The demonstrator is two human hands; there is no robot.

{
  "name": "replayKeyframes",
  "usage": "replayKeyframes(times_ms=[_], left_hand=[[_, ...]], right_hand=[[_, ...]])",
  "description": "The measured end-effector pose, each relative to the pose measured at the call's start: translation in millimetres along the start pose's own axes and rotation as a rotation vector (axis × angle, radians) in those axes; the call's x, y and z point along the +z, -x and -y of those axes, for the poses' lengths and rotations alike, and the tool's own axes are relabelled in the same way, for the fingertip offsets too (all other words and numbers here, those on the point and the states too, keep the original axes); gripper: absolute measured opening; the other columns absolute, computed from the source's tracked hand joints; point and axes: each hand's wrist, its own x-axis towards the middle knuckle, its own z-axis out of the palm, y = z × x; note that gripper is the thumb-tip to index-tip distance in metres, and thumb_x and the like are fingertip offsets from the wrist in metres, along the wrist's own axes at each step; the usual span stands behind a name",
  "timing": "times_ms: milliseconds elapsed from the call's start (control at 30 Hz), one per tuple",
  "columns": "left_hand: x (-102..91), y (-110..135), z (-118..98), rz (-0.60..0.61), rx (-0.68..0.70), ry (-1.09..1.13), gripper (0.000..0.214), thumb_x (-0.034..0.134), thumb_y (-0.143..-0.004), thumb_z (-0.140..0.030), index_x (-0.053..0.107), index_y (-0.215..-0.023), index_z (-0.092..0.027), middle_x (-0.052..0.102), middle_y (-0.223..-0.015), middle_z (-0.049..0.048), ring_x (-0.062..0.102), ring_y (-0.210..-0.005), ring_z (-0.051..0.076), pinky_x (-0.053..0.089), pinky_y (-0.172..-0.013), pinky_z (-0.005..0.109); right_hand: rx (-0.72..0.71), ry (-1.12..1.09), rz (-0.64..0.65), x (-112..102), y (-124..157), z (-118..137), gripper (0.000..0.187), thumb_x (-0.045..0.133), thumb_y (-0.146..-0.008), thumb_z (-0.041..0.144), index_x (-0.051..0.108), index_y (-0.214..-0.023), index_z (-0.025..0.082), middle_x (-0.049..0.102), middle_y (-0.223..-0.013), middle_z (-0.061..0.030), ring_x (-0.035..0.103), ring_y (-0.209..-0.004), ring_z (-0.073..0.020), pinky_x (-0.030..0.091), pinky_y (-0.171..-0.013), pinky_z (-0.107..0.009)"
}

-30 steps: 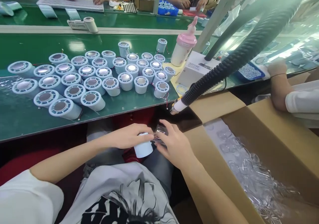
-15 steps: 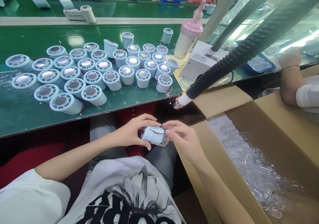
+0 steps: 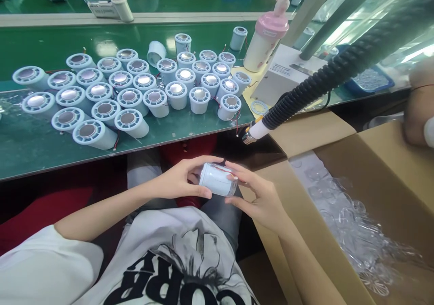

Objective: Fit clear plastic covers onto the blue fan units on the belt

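Above my lap lies a light-blue cylinder in a clear plastic cover [image 3: 217, 180], tilted on its side, with a thin red wire running along it. My left hand [image 3: 190, 178] is closed around its left end, thumb below and fingers above. Around the clear right end, my right hand [image 3: 256, 191] grips with fingers on top and thumb underneath. Similar light-blue cylinders [image 3: 129, 120] stand in a cluster on the green table, several with thin wires and round metallic discs on top.
A black corrugated hose [image 3: 305, 90] with a metal-tipped nozzle reaches down from the right. Behind it stand a white box [image 3: 276, 72] and a pink-capped bottle [image 3: 264, 38]. An open cardboard box [image 3: 294, 237] holds clear plastic parts [image 3: 352, 228]. Another person's arm [image 3: 420, 106] shows at right.
The right hand has shifted from fingertips at the cover's end to a grip around it, thumb now underneath. The cylinder sits further inside the cover's view, slightly turned. The camera view has shifted slightly.
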Motion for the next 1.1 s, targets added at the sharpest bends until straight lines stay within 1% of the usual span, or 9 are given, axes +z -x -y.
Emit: replayKeyframes(times_ms=[33, 100, 333, 500, 667, 800, 867, 1000, 1100], left_hand=[[-0.5, 0.3, -1.0, 0.007, 0.026, -0.034, 0.072, 0.081, -0.069, -0.025, 0.051, -0.135, -0.026, 0.060, -0.129, 0.0103, 0.062, -0.111, 0.025, 0.052, -0.092, 0.037], [-1.1, 0.6, -3.0, 0.020, 0.067, -0.077, 0.073, 0.081, -0.068, -0.023, 0.051, -0.135, -0.028, 0.058, -0.133, 0.0102, 0.061, -0.115, 0.026, 0.050, -0.097, 0.038], [-2.0, 3.0, -5.7, 0.044, 0.139, -0.147, 0.073, 0.081, -0.069, -0.021, 0.052, -0.135, -0.030, 0.057, -0.135, 0.0090, 0.059, -0.118, 0.024, 0.050, -0.098, 0.035], [-2.6, 4.1, -7.2, 0.044, 0.164, -0.189, 0.075, 0.081, -0.068, -0.023, 0.051, -0.136, -0.029, 0.056, -0.136, 0.0106, 0.058, -0.120, 0.027, 0.050, -0.097, 0.037], [-3.6, 4.2, -7.2, 0.049, 0.205, -0.240, 0.076, 0.081, -0.068, -0.023, 0.050, -0.137, -0.029, 0.056, -0.136, 0.0105, 0.056, -0.122, 0.027, 0.050, -0.097, 0.036], [-3.8, 4.5, -6.6, 0.050, 0.219, -0.276, 0.075, 0.081, -0.068, -0.023, 0.050, -0.137, -0.028, 0.054, -0.138, 0.0115, 0.054, -0.124, 0.028, 0.051, -0.097, 0.037], [-3.9, 4.3, -6.8, 0.051, 0.230, -0.284, 0.076, 0.081, -0.068, -0.022, 0.050, -0.137, -0.028, 0.053, -0.139, 0.0112, 0.053, -0.126, 0.028, 0.050, -0.098, 0.036], [-4.1, 3.7, -7.1, 0.068, 0.258, -0.291, 0.077, 0.081, -0.069, -0.021, 0.048, -0.138, -0.028, 0.053, -0.139, 0.0106, 0.054, -0.125, 0.026, 0.050, -0.099, 0.035], [-4.0, 3.7, -7.1, 0.076, 0.266, -0.293, 0.075, 0.080, -0.070, -0.022, 0.048, -0.138, -0.028, 0.053, -0.139, 0.0116, 0.054, -0.124, 0.027, 0.050, -0.098, 0.035]], right_hand=[[0.012, -0.032, 0.004, 0.0, 0.6, 0.5, 0.053, 0.077, -0.074, 0.016, 0.059, -0.123, 0.025, 0.060, -0.133, -0.0098, 0.062, -0.116, -0.0250, 0.056, -0.095, -0.040], [0.037, -0.104, 0.013, -0.6, 0.7, 1.8, 0.056, 0.078, -0.073, 0.016, 0.057, -0.125, 0.026, 0.062, -0.131, -0.0085, 0.064, -0.113, -0.0241, 0.059, -0.092, -0.038], [0.155, -0.289, 0.016, -1.9, 0.9, 5.5, 0.054, 0.079, -0.071, 0.015, 0.059, -0.119, 0.032, 0.067, -0.117, -0.0021, 0.068, -0.102, -0.0203, 0.062, -0.085, -0.034], [0.250, -0.441, 0.017, -0.9, 1.5, 5.8, 0.056, 0.081, -0.071, 0.017, 0.057, -0.119, 0.035, 0.066, -0.117, -0.0010, 0.066, -0.105, -0.0191, 0.062, -0.081, -0.032], [0.375, -0.563, 0.034, -0.5, 0.9, 5.0, 0.054, 0.081, -0.071, 0.023, 0.055, -0.118, 0.032, 0.061, -0.119, -0.0041, 0.065, -0.103, -0.0195, 0.061, -0.077, -0.031], [0.453, -0.622, 0.041, -0.8, -1.8, 6.2, 0.051, 0.080, -0.071, 0.028, 0.054, -0.116, 0.028, 0.061, -0.117, -0.0056, 0.066, -0.094, -0.0170, 0.058, -0.078, -0.029], [0.475, -0.649, 0.043, -0.4, -3.6, 6.9, 0.047, 0.079, -0.072, 0.030, 0.055, -0.112, 0.026, 0.063, -0.112, -0.0050, 0.065, -0.085, -0.0141, 0.058, -0.074, -0.028], [0.532, -0.710, 0.037, 1.8, -6.2, 7.1, 0.043, 0.077, -0.072, 0.033, 0.054, -0.108, 0.025, 0.064, -0.097, -0.0021, 0.063, -0.073, -0.0125, 0.058, -0.059, -0.025], [0.585, -0.744, 0.031, 3.6, -6.7, 6.4, 0.042, 0.076, -0.073, 0.038, 0.054, -0.105, 0.022, 0.065, -0.088, -0.0004, 0.065, -0.068, -0.0125, 0.059, -0.056, -0.025]])
